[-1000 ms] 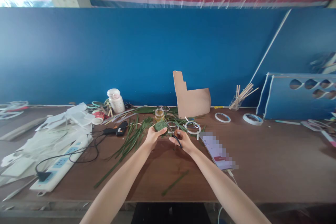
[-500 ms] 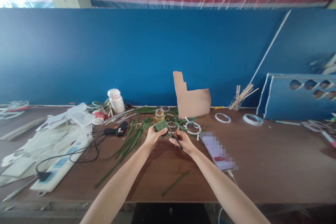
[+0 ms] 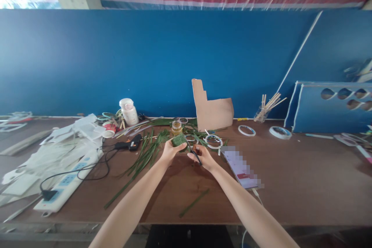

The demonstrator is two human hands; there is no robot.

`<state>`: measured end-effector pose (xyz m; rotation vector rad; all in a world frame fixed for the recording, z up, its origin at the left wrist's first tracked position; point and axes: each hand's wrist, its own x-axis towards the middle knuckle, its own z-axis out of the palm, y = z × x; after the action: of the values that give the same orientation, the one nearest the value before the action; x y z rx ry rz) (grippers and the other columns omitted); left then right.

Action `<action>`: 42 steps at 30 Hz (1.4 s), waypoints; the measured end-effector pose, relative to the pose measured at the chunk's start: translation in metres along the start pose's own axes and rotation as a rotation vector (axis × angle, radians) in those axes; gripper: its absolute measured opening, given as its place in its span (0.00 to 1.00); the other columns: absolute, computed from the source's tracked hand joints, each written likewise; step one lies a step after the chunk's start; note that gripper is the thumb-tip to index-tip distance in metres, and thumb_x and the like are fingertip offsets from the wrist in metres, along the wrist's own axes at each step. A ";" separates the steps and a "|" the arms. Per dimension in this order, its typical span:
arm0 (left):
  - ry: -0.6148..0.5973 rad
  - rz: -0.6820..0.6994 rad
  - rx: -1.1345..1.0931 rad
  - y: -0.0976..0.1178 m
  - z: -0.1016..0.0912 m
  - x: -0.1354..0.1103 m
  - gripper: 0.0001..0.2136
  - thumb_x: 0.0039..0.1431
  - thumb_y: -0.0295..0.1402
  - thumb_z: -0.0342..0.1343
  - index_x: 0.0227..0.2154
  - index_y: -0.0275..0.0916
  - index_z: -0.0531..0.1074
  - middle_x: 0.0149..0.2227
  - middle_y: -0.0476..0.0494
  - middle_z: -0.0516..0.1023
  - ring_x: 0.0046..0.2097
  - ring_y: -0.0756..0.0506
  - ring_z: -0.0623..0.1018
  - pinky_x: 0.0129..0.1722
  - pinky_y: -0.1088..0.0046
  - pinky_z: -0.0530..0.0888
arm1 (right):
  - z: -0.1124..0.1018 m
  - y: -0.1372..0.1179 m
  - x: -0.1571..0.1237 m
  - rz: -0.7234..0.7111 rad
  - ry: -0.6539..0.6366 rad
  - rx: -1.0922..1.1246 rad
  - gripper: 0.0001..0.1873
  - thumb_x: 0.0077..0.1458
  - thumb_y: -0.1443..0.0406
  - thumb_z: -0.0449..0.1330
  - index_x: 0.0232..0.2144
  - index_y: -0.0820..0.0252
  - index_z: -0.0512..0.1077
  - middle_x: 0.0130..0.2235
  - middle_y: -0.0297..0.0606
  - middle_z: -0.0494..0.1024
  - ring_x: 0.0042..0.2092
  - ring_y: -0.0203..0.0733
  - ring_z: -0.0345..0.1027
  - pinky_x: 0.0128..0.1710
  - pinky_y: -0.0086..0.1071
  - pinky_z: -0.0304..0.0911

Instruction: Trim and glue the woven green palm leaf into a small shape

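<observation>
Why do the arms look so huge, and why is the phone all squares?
In the head view, the wide lens makes the left arm and right arm look huge near it; the same view shows the phone under a blocky pixelated patch.

No legible text or numbers: phone screen (image 3: 240, 167), right of centre, pixelated; label on white bottle (image 3: 129, 112), left of centre, too small.

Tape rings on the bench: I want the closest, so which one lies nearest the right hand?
The thin white ring just beyond the right hand, among the green leaves; the other two rings lie farther right.
</observation>
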<state>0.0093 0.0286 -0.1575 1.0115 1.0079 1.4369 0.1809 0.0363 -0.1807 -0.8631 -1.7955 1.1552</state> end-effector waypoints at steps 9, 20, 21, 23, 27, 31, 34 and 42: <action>0.003 -0.005 0.007 0.003 0.002 -0.001 0.16 0.32 0.34 0.70 0.27 0.33 0.76 0.26 0.45 0.78 0.28 0.48 0.75 0.32 0.72 0.70 | 0.000 0.001 0.001 -0.019 0.016 0.013 0.22 0.42 0.55 0.63 0.18 0.58 0.54 0.20 0.26 0.52 0.23 0.29 0.45 0.23 0.26 0.44; -0.011 -0.008 -0.009 -0.001 -0.001 0.002 0.16 0.32 0.34 0.70 0.26 0.32 0.76 0.25 0.46 0.78 0.27 0.49 0.74 0.31 0.74 0.70 | 0.004 -0.005 0.000 -0.026 0.032 0.055 0.23 0.42 0.57 0.64 0.17 0.58 0.52 0.20 0.25 0.52 0.24 0.29 0.45 0.24 0.27 0.45; -0.008 -0.012 -0.011 -0.001 -0.001 0.002 0.16 0.32 0.33 0.70 0.27 0.33 0.75 0.26 0.46 0.78 0.27 0.49 0.74 0.31 0.74 0.70 | 0.004 -0.005 0.000 -0.024 0.033 0.060 0.23 0.42 0.57 0.64 0.17 0.58 0.52 0.20 0.25 0.52 0.24 0.29 0.45 0.24 0.27 0.45; -0.001 -0.010 -0.021 0.000 -0.001 0.002 0.17 0.31 0.33 0.70 0.28 0.33 0.75 0.27 0.46 0.78 0.28 0.49 0.75 0.32 0.74 0.70 | 0.004 -0.005 -0.001 -0.017 0.041 0.067 0.23 0.42 0.58 0.64 0.18 0.58 0.52 0.20 0.25 0.53 0.24 0.29 0.46 0.24 0.27 0.45; 0.001 0.041 -0.071 -0.002 -0.002 0.004 0.18 0.33 0.33 0.70 0.31 0.34 0.75 0.30 0.45 0.79 0.31 0.48 0.76 0.34 0.74 0.71 | 0.006 -0.002 -0.001 -0.014 0.050 0.083 0.22 0.44 0.57 0.63 0.18 0.58 0.52 0.20 0.25 0.53 0.23 0.30 0.46 0.23 0.27 0.45; -0.014 0.054 -0.113 -0.005 -0.003 0.005 0.17 0.36 0.35 0.69 0.32 0.34 0.75 0.32 0.44 0.79 0.32 0.48 0.76 0.35 0.73 0.71 | 0.007 0.000 0.000 -0.007 0.050 0.069 0.21 0.44 0.57 0.63 0.18 0.58 0.53 0.19 0.25 0.53 0.23 0.30 0.46 0.23 0.27 0.45; 0.000 0.013 -0.094 -0.005 -0.003 0.005 0.17 0.35 0.36 0.69 0.29 0.33 0.75 0.29 0.44 0.79 0.30 0.48 0.76 0.33 0.73 0.71 | 0.007 0.001 -0.001 0.000 0.071 0.048 0.21 0.44 0.57 0.62 0.18 0.58 0.53 0.20 0.25 0.53 0.23 0.30 0.47 0.23 0.27 0.45; -0.009 0.014 -0.055 -0.004 -0.001 0.004 0.16 0.32 0.34 0.70 0.27 0.33 0.76 0.26 0.47 0.79 0.27 0.50 0.75 0.31 0.76 0.70 | 0.005 0.007 0.000 -0.024 0.079 -0.015 0.20 0.46 0.57 0.61 0.19 0.58 0.54 0.19 0.26 0.56 0.23 0.30 0.50 0.24 0.27 0.47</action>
<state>0.0095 0.0328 -0.1616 0.9861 0.9520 1.4629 0.1771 0.0365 -0.1890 -0.8818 -1.7471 1.0795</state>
